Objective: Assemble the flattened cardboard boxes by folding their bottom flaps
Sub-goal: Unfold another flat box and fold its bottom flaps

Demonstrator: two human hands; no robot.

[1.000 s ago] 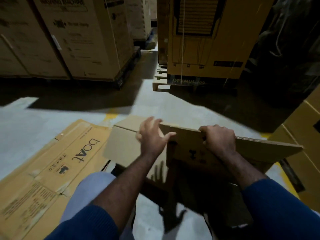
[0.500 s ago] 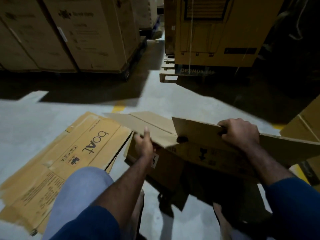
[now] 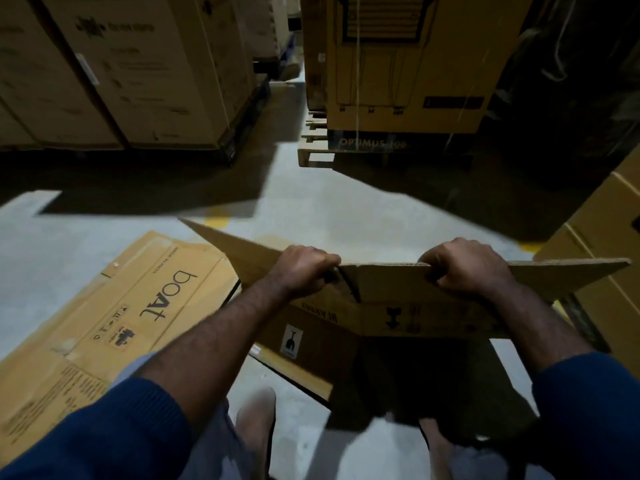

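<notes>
Flap [image 3: 242, 258] apparently now in left hand [image 3: 304, 271]

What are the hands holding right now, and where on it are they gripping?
Both grip the cardboard box by the upper edge of its flaps: left hand where two flaps meet, right hand farther along.

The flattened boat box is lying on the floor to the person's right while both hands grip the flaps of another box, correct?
Not quite. The head view shows the flattened boat box lying on the floor to the person's left, not right. The rest holds: the left hand and right hand both grip the flaps of the other box.
</notes>
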